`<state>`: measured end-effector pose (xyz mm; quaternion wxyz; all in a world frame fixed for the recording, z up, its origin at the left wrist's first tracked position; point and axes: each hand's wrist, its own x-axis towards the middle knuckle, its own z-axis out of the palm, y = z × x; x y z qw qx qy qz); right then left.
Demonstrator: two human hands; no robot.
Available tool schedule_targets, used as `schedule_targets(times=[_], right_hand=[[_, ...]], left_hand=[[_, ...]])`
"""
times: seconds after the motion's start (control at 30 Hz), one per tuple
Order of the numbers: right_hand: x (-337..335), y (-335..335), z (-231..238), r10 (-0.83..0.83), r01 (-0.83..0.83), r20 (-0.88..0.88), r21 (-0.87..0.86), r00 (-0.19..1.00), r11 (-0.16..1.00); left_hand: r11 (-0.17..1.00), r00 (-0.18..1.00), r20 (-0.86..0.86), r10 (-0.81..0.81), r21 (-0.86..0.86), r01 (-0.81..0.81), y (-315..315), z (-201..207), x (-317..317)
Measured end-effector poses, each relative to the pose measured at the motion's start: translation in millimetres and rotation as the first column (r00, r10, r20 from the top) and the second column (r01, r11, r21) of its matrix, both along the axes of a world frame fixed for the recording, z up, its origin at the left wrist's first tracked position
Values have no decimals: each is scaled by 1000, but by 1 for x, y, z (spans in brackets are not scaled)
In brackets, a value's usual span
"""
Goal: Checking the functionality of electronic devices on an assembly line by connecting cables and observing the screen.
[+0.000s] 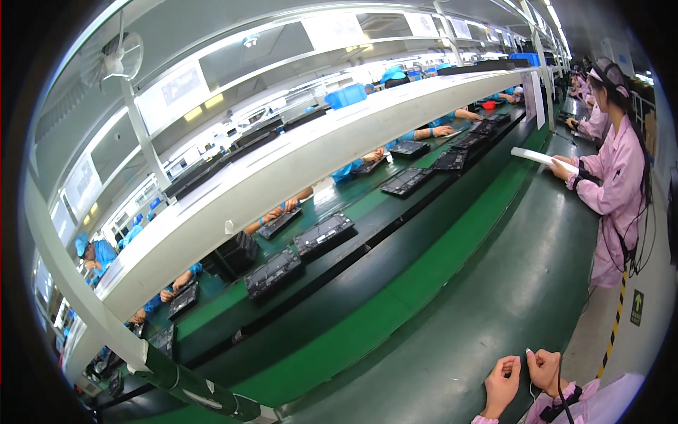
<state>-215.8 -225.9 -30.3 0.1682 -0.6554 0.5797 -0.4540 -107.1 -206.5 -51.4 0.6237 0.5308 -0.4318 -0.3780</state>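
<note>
At the lower right, both of my hands are held close together above the edge of a dark green worktop (452,339). My left hand (501,385) is closed, its fingers curled and the tips pinched toward the right hand. My right hand (544,370) is closed too, thumb and forefinger together with a tiny pale bit at the tips. What either hand holds is too small to name. A thin white cord (532,393) hangs between my wrists, and a dark cable (563,389) passes by my right wrist. My sleeves are pink.
Beyond the worktop runs a green conveyor strip (395,311), then a line with several black open laptop-like units (323,234). Blue-sleeved workers' hands (441,131) handle some. A white shelf beam (282,169) and post (85,297) stand ahead. A pink-clad person (618,162) holds a white slab (544,156).
</note>
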Motion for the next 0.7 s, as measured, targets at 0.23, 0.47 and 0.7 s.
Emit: schedule_targets(times=[0.23,0.47,0.7], right_hand=[[-1,-1,2,17,-17,-15,22,1000,1000],[0,-2,2,8,-8,-10,22,1000,1000],[2,-2,3,38,-37,-58,16,998,999]], left_hand=[[1000,1000,-11,0,10,0,-2,0,0],[1000,999,-43,-1,8,1,-5,-4,-1],[1000,999,-22,23,-19,-24,-3,-3,1]])
